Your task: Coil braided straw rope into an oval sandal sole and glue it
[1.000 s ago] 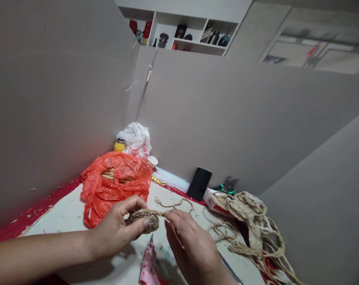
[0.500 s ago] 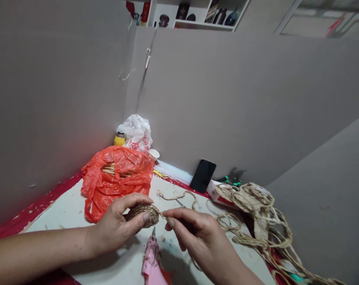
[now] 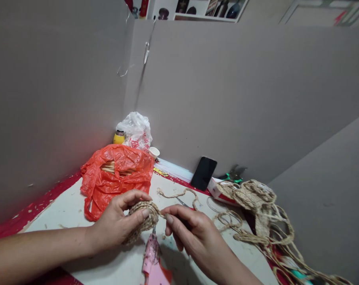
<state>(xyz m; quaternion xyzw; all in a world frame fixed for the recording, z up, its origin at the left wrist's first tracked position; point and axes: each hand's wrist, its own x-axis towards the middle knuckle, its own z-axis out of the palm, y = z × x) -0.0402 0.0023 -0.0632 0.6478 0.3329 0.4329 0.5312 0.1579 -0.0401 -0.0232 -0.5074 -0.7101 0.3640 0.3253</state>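
My left hand (image 3: 124, 217) grips a small coiled piece of braided straw cord (image 3: 144, 221), thumb pressed on its near face and fingers behind it. From the coil's right side the loose braid runs to my right hand (image 3: 187, 229), pinched there between thumb and forefinger. Just below the coil a pink glue gun (image 3: 151, 255) lies with its metal nozzle pointing up toward it; the nozzle tip is partly hidden by the coil. A loose strand of braid (image 3: 179, 194) rests on the white board behind my hands.
An orange-red plastic bag (image 3: 117, 182) with straw inside sits at back left, near a yellow jar (image 3: 119, 137) and a white bag (image 3: 136, 128). A phone (image 3: 203, 173) leans at the back. Heaped braid (image 3: 253, 194) and pliers (image 3: 234, 174) are on the right.
The coil has tilted in my left hand, so more of its round face shows. My right hand keeps its pinch on the braid. The view has shifted slightly.
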